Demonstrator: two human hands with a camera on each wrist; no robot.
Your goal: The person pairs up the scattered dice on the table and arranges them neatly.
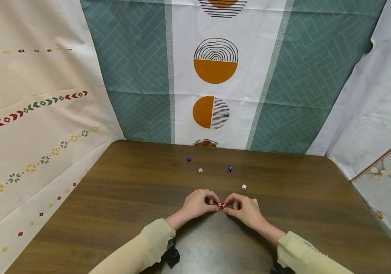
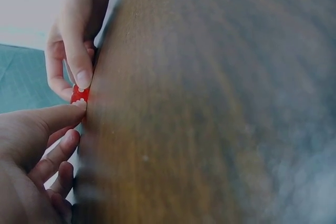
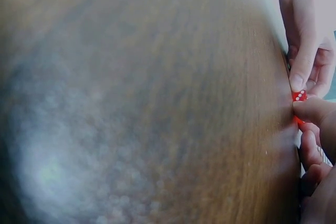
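Two red dice with white pips, the left die (image 1: 220, 205) and the right die (image 1: 224, 205), sit side by side low over the table near its middle. My left hand (image 1: 198, 203) pinches the left one between thumb and fingers. From the other side, my right hand (image 1: 245, 209) pinches the right one the same way. Seen from the left wrist, red faces (image 2: 80, 95) show between the two thumb tips, right at the tabletop. The right wrist view has a red die face (image 3: 300, 96) with white pips between the thumbs; fingertips hide the rest.
Beyond the hands on the brown wooden table (image 1: 140, 182) lie a white die (image 1: 244, 187), another white die (image 1: 200, 171), a blue die (image 1: 230, 169) and a second blue die (image 1: 189, 158). Patterned cloths hang behind the table (image 1: 137, 76) and at both sides.
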